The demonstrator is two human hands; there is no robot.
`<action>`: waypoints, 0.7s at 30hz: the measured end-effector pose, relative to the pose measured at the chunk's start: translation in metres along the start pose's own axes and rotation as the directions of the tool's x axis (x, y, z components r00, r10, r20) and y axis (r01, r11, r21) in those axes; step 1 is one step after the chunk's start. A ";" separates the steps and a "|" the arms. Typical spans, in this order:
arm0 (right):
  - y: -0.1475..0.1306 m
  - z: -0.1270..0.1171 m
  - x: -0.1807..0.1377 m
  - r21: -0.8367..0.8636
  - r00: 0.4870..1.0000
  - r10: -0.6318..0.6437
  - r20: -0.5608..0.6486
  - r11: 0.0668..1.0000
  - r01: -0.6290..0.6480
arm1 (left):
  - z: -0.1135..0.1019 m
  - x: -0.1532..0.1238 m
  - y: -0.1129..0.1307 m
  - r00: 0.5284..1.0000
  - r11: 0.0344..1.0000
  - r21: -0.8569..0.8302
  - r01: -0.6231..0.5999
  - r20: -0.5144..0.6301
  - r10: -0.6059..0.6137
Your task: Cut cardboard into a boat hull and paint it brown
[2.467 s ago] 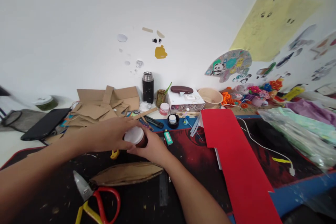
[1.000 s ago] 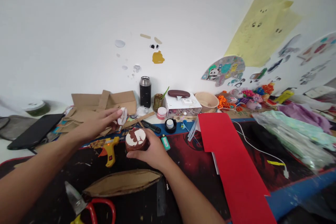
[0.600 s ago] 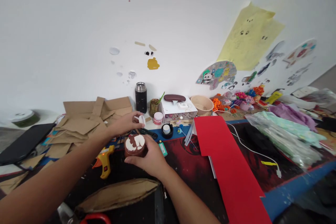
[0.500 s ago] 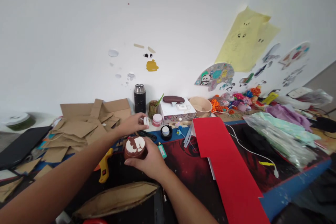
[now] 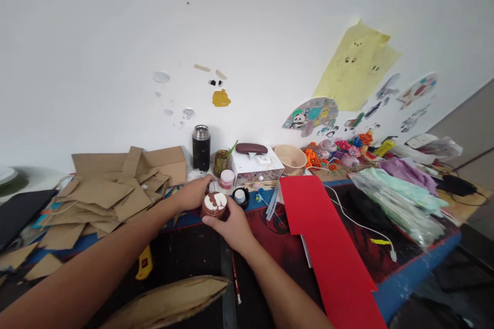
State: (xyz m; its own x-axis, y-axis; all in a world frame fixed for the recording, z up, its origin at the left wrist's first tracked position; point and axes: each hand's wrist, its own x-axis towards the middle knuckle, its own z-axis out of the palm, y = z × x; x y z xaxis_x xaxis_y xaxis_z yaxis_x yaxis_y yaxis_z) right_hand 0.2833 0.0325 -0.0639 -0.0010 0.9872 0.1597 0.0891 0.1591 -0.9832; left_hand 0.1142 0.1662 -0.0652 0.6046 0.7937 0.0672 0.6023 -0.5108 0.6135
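Observation:
My right hand [image 5: 231,225] is wrapped round a small brown jar [image 5: 213,205] whose open top shows white and brown inside. It holds the jar just above the blue edge of the desk mat. My left hand [image 5: 195,193] reaches past the jar, fingers curled on the small white lid [image 5: 212,185], which only partly shows beside a pink-lidded pot [image 5: 227,178]. A leaf-shaped cardboard piece [image 5: 170,300] lies near the front edge.
Cardboard scraps [image 5: 108,190] pile up at the left. A black flask [image 5: 201,147], white box [image 5: 257,165], bowl [image 5: 290,158] and coloured trinkets line the wall. A red sheet [image 5: 328,247] and plastic bags [image 5: 401,200] lie right. A yellow glue gun [image 5: 145,262] lies by my left forearm.
My left hand took the white lid off the jar and carried it to the right, behind the jar. My right hand moved the open jar farther away. The view swung right.

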 end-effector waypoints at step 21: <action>0.001 -0.050 0.015 -0.296 0.985 -0.058 -0.163 0.955 0.007 | -0.028 -0.031 -0.014 0.995 0.989 -0.110 0.094 0.028 -0.092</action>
State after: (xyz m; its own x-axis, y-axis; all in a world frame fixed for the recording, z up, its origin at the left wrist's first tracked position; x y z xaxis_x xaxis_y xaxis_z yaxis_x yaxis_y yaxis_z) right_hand 0.3334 0.0465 -0.0579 0.1566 0.9609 0.2283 0.3802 0.1547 -0.9119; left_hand 0.0725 0.1578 -0.0540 0.5611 0.8277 -0.0113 0.5957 -0.3943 0.6998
